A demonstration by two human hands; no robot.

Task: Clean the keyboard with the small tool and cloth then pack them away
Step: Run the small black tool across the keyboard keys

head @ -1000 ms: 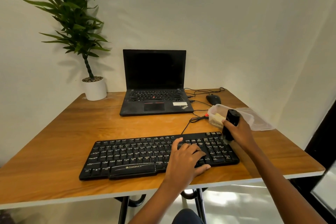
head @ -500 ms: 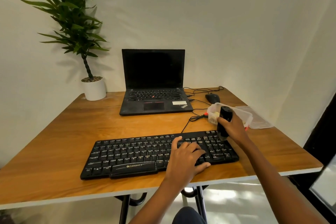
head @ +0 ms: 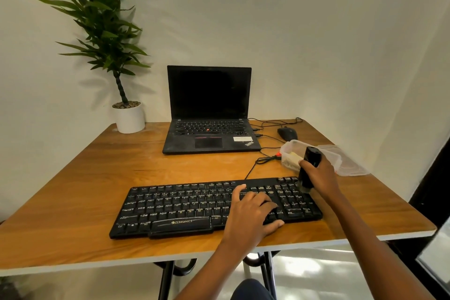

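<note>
Lowered since a second ago, my right grip (head: 321, 174) clenches the small black brush tool (head: 311, 162), tip on the keyboard's (head: 182, 204) far-right keys; my left grip (head: 250, 212) lies released, steadying it. Brushing starts, I judge.

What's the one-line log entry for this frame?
step: cleaning | right hand: grips small tool, tip on keyboard, right end | left hand: rests on keys

Single view, head-worn, wide-angle. Set above the near edge of the table (head: 73, 190), facing forward and down toward the far wall (head: 316, 44). Keyboard (head: 182, 204) close below, laptop (head: 209, 95) farther back at centre. Floor (head: 304, 273) shows under the near edge.
</note>
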